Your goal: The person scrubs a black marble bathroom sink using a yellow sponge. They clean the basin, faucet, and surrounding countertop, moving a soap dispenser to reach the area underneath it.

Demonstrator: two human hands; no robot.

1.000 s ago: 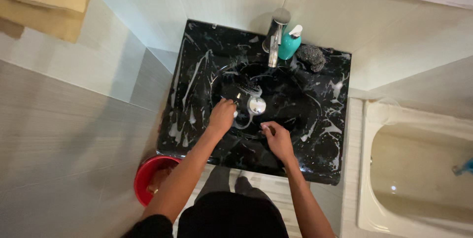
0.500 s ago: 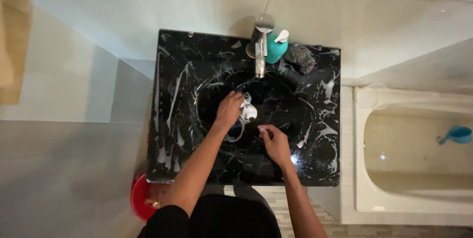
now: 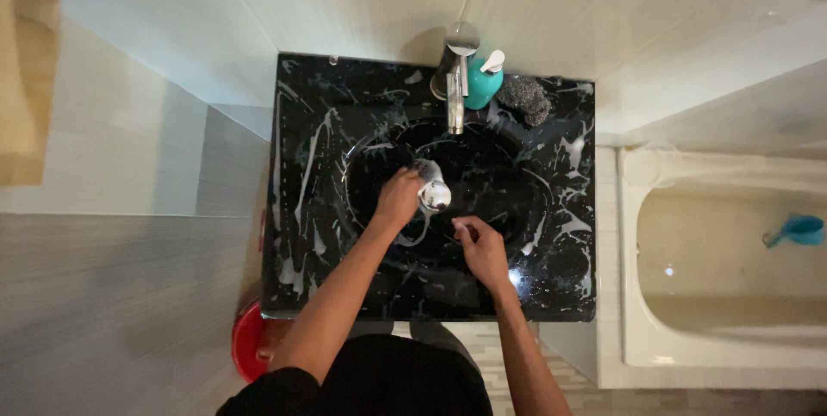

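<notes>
- Scrubbing at the middle of the black white-veined marble sink (image 3: 327,235), the left hand (image 3: 399,196) is closed around something pale beside the round chrome drain plug (image 3: 434,196); what it grips is too small to tell.
- Right hand (image 3: 481,248) rests near the front rim, fingers loosely curled, holding nothing.
- Slick suds could let either hand slide, and a wide stroke toward the back edge might topple the teal pump soap bottle (image 3: 482,82).

Single head view, straight down, over black sink (image 3: 301,209)

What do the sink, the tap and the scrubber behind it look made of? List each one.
Sink: glossy black stone or a marble-look cast, going by the white veins and glare.
Tap: polished metal, with a mirror-like shine.
Scrubber: grey wire or coarse mesh, to judge by its rough, tangled surface.
</notes>
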